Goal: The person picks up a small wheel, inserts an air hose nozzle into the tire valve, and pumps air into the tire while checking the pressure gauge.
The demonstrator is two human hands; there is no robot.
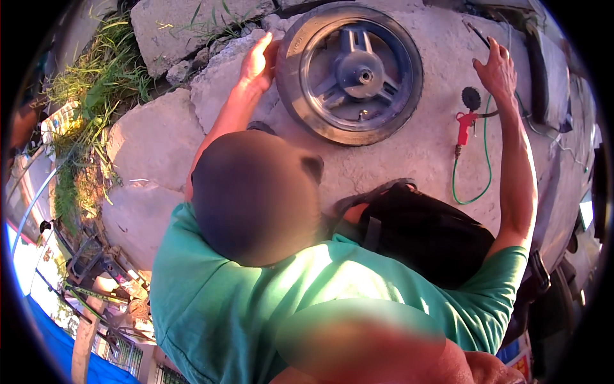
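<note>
A black tyre on a dark three-spoke wheel (360,69) lies on the concrete ahead of me. My left hand (257,64) is at its left edge, thumb up, with the fingers against the tyre and partly hidden. Off to the right, my right hand (497,69) reaches forward over the ground, thumb spread from the fingers. Its fingertips meet the near end of a thin dark rod (476,31); I cannot make out its kind. Beside my right forearm lies a red tyre inflator gun (464,127) with a round black gauge (471,98) and a green hose (455,185).
Broken concrete slabs (150,137) and a grass clump (105,89) are on the left. Mixed odds and ends (115,275) crowd the lower left. A grey slab-like object (547,77) stands along the right. My black-clad leg (422,230) is bent close to the wheel.
</note>
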